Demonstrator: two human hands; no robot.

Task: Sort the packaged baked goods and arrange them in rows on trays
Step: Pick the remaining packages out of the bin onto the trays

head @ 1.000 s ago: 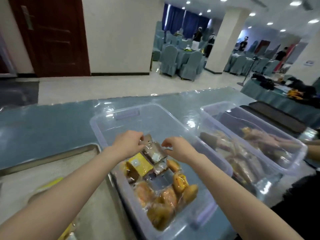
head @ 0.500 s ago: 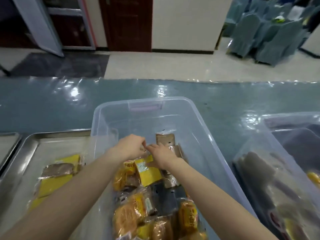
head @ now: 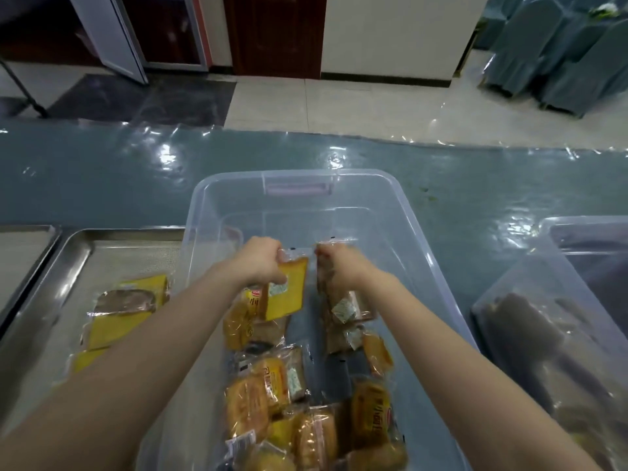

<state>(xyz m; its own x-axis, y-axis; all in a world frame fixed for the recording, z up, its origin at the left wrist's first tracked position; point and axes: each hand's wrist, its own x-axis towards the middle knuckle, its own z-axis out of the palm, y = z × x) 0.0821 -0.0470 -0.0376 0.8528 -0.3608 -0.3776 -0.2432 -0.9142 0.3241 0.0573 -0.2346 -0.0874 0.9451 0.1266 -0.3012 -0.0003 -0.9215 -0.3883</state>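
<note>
two clenched grips: left hand (head: 260, 263) pinching yellow cake pack (head: 285, 288), right hand (head: 339, 266) brown pack (head: 343, 305)

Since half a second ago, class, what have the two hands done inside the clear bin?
The hands have parted: left hand lifts a yellow cake packet, right hand a brown packet. Bin and tray with its packets stayed put.

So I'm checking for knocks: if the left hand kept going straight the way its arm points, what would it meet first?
Probably the far wall of the clear bin. The left hand, holding a yellow cake pack, points away from the person over the bin's bare end; depth is hard to judge.
</note>
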